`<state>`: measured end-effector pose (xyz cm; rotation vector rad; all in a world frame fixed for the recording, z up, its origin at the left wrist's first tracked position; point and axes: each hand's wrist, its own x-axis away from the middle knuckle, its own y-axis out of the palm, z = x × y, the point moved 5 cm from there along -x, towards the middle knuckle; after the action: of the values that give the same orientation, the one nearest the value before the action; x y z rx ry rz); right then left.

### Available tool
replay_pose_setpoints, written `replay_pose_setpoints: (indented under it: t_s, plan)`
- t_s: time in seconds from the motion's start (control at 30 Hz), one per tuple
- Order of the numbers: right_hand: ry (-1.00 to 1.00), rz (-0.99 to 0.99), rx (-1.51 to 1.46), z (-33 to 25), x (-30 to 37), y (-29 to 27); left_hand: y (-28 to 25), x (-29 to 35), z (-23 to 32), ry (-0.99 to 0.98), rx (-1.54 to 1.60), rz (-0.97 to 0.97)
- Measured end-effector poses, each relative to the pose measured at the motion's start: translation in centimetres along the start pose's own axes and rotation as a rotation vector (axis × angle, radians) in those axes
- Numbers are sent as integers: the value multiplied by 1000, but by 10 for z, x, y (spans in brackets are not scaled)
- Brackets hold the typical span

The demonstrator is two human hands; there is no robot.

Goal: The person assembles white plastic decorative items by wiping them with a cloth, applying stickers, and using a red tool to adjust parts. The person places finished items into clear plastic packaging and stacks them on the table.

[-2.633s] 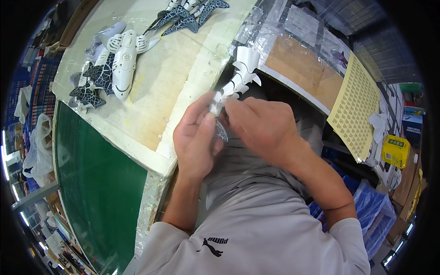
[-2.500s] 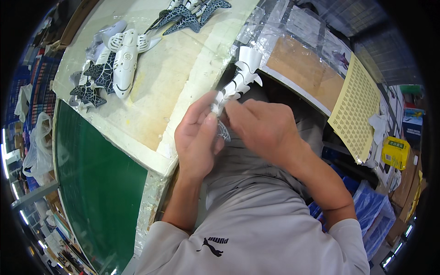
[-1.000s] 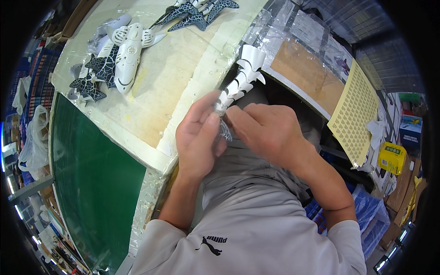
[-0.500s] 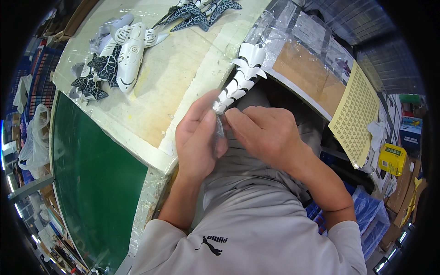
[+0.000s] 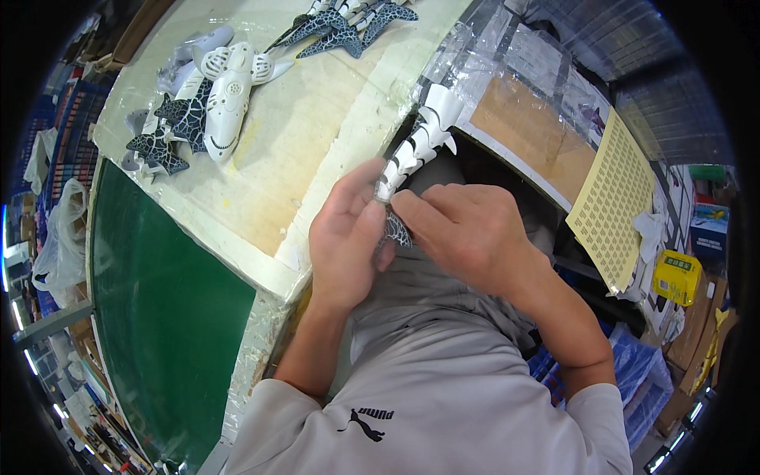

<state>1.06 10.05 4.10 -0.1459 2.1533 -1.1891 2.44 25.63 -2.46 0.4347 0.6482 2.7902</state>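
Observation:
A white segmented toy tail (image 5: 419,142) slants up and away from my hands, its wide end farthest off. At its near end hangs a dark tail fin (image 5: 396,231) with a pale cracked pattern. My left hand (image 5: 344,245) is closed around the joint between tail and fin, fingers behind and thumb in front. My right hand (image 5: 467,233) pinches at the same joint from the right. Its fingertips hide whatever small part lies between them.
On the white table, a white toy fish body (image 5: 229,103) lies beside patterned fins (image 5: 186,119). More tails with patterned fins (image 5: 336,36) lie at the far edge. A green surface (image 5: 166,317) is at left. A yellow label sheet (image 5: 613,202) and a wrapped carton (image 5: 522,119) stand at right.
The tail has turned about its length, so its side segments and the fin's patterned face now show. Both hands stay closed at the joint, nearly in place.

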Motion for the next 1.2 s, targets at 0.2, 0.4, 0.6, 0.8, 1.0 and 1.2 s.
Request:
replay_pose_setpoints:
  t_s: [0.2, 0.4, 0.6, 0.8, 1.0, 1.2]
  plan:
    - [627, 347, -478, 29, 15, -4, 8, 7, 15, -119, 77, 56]
    - [837, 565, -1230, 21, 23, 4, 28, 32, 19, -23, 52, -6]
    - [906, 380, -1252, 31, 18, 12, 25, 24, 10, -45, -83, -134]
    - [883, 334, -1280, 32, 23, 24, 24, 22, 6, -155, -83, -113]
    - [904, 314, -1208, 36, 41, 24, 29, 23, -4, -168, -158, -161]
    - [877, 340, -1206, 29, 51, 23, 40, 11, -1, -84, -296, -160]
